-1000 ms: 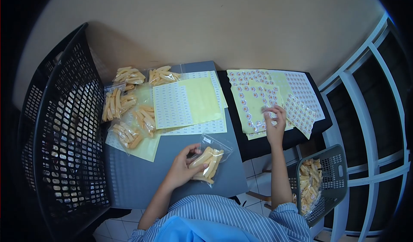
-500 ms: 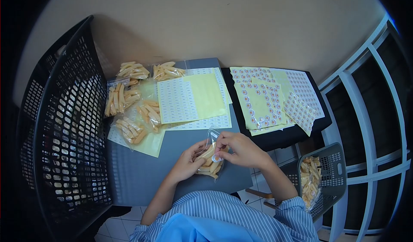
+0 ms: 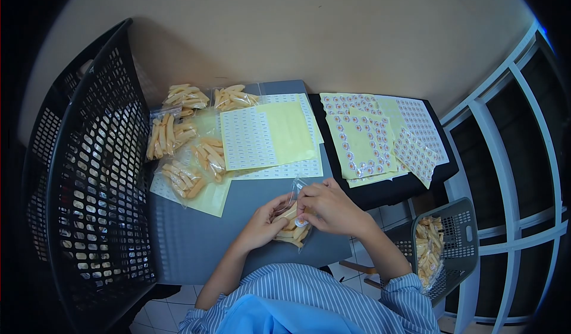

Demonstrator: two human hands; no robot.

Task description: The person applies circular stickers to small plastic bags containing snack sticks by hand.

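A clear plastic bag of pale yellow snack sticks (image 3: 288,235) is held just above the grey table near its front edge. My left hand (image 3: 262,223) is closed round the bag's left side, its thumb across the front. At the bag's right side is my right hand (image 3: 328,208), fingers bent and pinched at a small round sticker (image 3: 301,221) against the bag's front. Part of that sticker is covered by the fingers. The bag's clear top end (image 3: 298,183) sticks up behind the hands.
Several filled snack bags (image 3: 181,178) lie at the table's back left, beside sheets of small labels (image 3: 248,136). Round-sticker sheets (image 3: 363,138) cover a black surface at right. A tall dark basket (image 3: 98,173) stands left; a lower basket (image 3: 469,257) at right holds filled bags.
The right hand has shifted slightly, its fingers curling lower over the bag's front, and less of the round sticker shows. The left hand keeps its hold on the bag.
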